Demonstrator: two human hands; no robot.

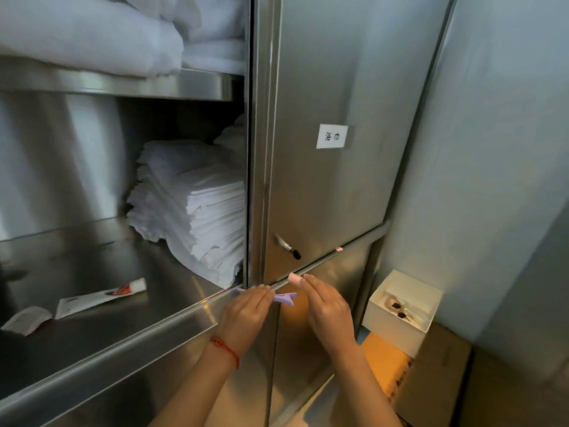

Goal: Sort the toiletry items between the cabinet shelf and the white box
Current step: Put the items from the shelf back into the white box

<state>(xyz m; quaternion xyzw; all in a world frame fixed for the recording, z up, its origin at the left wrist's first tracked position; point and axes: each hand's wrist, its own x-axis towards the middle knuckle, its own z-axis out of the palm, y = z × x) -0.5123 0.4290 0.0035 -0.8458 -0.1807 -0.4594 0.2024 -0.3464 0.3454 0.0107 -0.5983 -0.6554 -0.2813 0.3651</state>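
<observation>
Head view: a steel cabinet is seen, left door open, right door (332, 118) closed with a paper label (332, 136).

On the cabinet shelf (101, 272), a toothpaste tube (101, 298) lies near the front edge, and a small white sachet (26, 318) is just left of it. A stack of folded white cloths (191, 211) sits far right on the same shelf; towels (92, 35) fill the shelf above.

The white box (403, 306) stands low at right on a cardboard carton (431, 374), well apart from the shelf; small dark-tipped items lie inside, too blurred to name.

Just in front of the shelf edge, the left hand (246, 312) pinches a purple item (284, 298) between curled fingers. The right hand (329, 306) holds a pink-capped piece (295, 278) at its fingertips, the fingers pressed together.

Judged step: the item is being identified or separated before sorting. It is best done over the shelf, so a dropped part is caught, with a firm pinch kept on each piece.
</observation>
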